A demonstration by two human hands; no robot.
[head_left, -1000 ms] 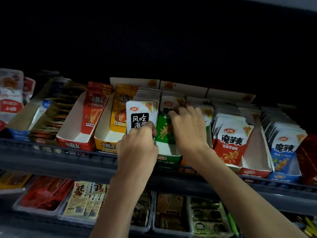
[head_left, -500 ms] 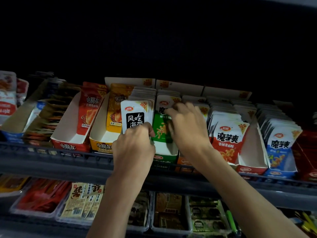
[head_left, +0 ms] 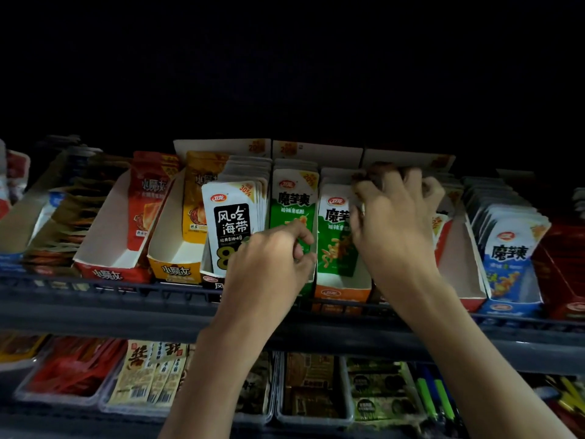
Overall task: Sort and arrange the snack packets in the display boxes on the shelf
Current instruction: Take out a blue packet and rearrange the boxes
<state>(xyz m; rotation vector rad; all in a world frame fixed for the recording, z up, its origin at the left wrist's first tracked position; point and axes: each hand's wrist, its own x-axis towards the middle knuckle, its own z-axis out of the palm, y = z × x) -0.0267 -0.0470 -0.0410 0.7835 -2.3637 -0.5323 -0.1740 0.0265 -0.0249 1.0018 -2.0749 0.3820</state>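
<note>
— Cardboard display boxes (head_left: pixel 177 263) tilt back on the shelf (head_left: pixel 95 308) so packets face the shopper?
— Yes. Left hand (head_left: pixel 269 264) pinches loosely at the front of a green packet (head_left: pixel 292 210); what it grips, I cannot tell. Right hand (head_left: pixel 392 213) spreads curled over the stack behind the orange box (head_left: pixel 343 293), likely squaring it

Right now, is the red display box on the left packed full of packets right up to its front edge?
No. The red display box holds packets only at its back, and its white floor is bare toward the front edge.
</note>
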